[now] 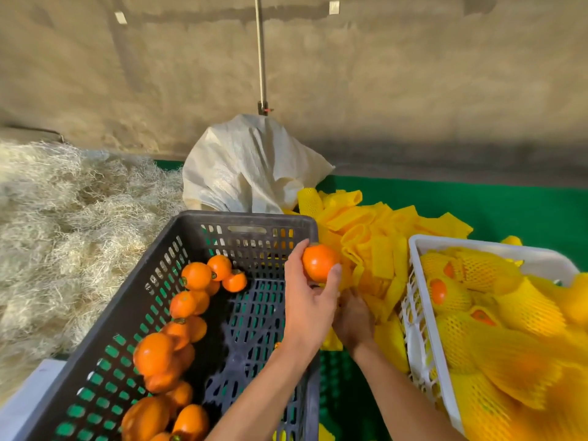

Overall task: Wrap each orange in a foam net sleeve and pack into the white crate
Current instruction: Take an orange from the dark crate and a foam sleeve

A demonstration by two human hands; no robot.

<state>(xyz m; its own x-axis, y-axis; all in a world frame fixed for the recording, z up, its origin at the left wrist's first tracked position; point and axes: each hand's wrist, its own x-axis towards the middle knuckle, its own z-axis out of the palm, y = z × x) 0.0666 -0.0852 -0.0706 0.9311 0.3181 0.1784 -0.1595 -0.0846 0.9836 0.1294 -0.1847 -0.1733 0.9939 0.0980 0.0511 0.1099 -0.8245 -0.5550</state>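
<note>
Orange: one bare orange [319, 261] sits in the left hand [307, 302], above the right rim of the dark crate [152, 300] (near its far right corner).
Left hand: thumb on the left side of the fruit, fingertips curled round its right side, so it holds the orange.
Right hand: the right hand [353, 319] lies just below and to the right of the left one, at the near edge of the pile of yellow foam sleeves [375, 237]; its fingers are hidden, so I cannot tell its grip.
Dark crate: loose oranges [178, 332] lie along its left side.
White crate: the white crate [423, 319] stands at the right, holding oranges already in yellow sleeves [496, 316].
Far side: a white sack [251, 167] stands behind the dark crate, with straw [63, 218] to the left.
Floor: a green mat [509, 211] lies under the sleeves.
</note>
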